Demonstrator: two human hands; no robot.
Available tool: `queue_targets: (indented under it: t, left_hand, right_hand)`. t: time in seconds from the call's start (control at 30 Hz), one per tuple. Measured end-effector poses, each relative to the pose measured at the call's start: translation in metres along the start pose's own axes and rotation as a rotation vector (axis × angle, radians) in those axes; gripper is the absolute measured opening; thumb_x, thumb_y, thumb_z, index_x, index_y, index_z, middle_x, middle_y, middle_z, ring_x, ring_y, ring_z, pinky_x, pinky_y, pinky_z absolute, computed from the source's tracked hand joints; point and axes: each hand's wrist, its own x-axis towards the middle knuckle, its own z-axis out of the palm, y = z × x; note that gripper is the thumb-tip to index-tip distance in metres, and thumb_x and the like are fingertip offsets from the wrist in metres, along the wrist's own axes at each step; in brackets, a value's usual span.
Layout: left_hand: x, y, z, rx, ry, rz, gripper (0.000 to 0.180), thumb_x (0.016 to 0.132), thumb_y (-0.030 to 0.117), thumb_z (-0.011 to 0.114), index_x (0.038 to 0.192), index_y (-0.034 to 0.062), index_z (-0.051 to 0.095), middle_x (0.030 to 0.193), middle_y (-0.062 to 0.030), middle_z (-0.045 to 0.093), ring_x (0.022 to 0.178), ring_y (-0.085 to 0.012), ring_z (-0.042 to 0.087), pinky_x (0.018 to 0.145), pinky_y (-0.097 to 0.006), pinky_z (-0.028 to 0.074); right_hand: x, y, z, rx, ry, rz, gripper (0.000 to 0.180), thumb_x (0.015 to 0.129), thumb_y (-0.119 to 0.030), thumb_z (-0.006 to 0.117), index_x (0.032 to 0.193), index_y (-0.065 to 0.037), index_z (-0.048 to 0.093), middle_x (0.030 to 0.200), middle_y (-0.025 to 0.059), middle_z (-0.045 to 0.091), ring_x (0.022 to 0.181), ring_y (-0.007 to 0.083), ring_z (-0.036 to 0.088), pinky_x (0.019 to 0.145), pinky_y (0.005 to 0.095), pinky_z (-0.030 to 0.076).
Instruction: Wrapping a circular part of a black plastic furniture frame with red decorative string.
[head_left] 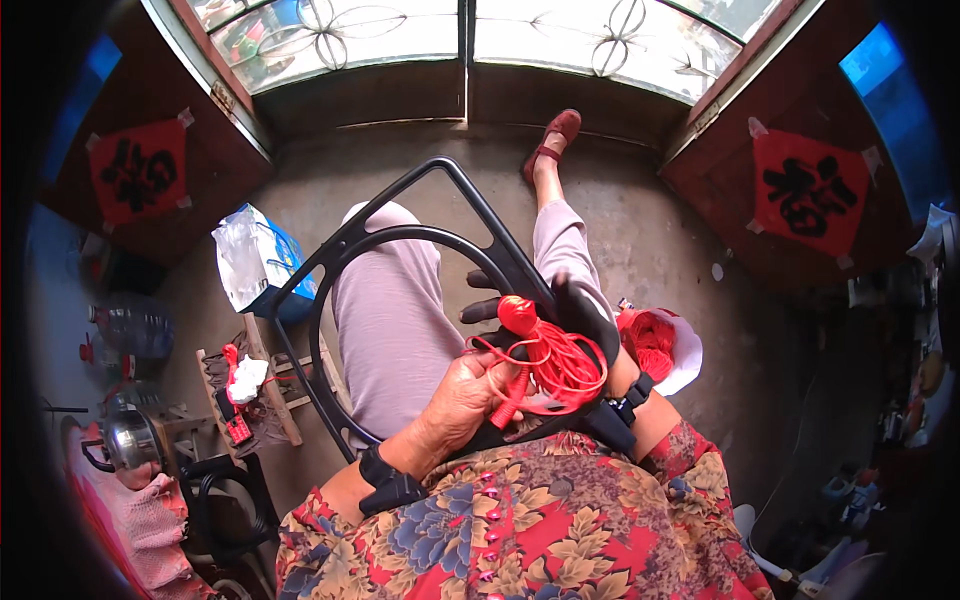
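My bare left hand [472, 392] is closed with its fingertips pinching the red cord [560, 365], a looped bundle with a wound knob at its top and a coiled end hanging low. Behind the bundle is my right hand [588, 315], in a black glove, its fingers stretched out and apart toward the left. The cord hides much of its palm, and the fingers show beside the bar of a black frame [425, 232]. This frame, a rounded ring joined to an angular outer bar, leans over my lap and left thigh.
Right of my leg, a white container [688, 355] holds more red cord. A small wooden stool [285, 400] at left carries red cord, white crumpled material and a dark keypad device. Beyond it are a blue-white box [262, 262], a metal pot [132, 440] and a plastic bottle [135, 330].
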Motion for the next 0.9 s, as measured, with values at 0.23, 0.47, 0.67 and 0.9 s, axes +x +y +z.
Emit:
queue_targets:
  t: [0.23,0.47,0.67,0.9]
  left_hand:
    - [0.0,0.005,0.01,0.094,0.071,-0.011,0.023,0.091,0.023,0.055,0.098,0.0012,0.053,0.079,-0.01,0.063,0.064,-0.0157,0.062,0.056,-0.026,0.054]
    - [0.001,0.008,0.01,0.024,0.075,-0.058,0.018,0.092,0.023,0.052,0.093,0.0045,0.054,0.077,-0.0094,0.063,0.063,-0.0141,0.062,0.057,-0.024,0.053]
    - [0.003,0.005,0.009,0.002,0.069,-0.056,0.018,0.092,0.023,0.053,0.094,0.0053,0.053,0.076,-0.01,0.063,0.062,-0.0154,0.062,0.056,-0.025,0.053]
    - [0.007,0.007,0.01,-0.029,0.057,-0.069,0.014,0.091,0.02,0.053,0.097,0.0081,0.05,0.077,-0.0134,0.063,0.063,-0.0196,0.063,0.053,-0.03,0.054]
  right_hand:
    - [-0.044,-0.009,0.006,-0.887,0.525,0.085,0.047,0.075,-0.012,0.063,0.119,-0.001,0.051,0.094,0.003,0.059,0.085,0.0095,0.056,0.075,0.0234,0.046]
    - [-0.124,0.02,-0.023,-0.559,0.752,-0.285,0.031,0.088,-0.02,0.052,0.111,0.0,0.056,0.093,0.003,0.059,0.082,0.0113,0.055,0.075,0.0251,0.046]
    - [-0.182,0.023,-0.075,-0.075,1.01,-0.593,0.027,0.086,-0.018,0.057,0.108,-0.002,0.058,0.096,0.0046,0.061,0.084,0.0164,0.058,0.077,0.0278,0.047]
    - [-0.154,0.006,-0.092,-0.946,1.188,-0.387,0.027,0.081,-0.017,0.063,0.104,-0.003,0.06,0.096,0.0068,0.062,0.084,0.0197,0.06,0.076,0.0293,0.047]
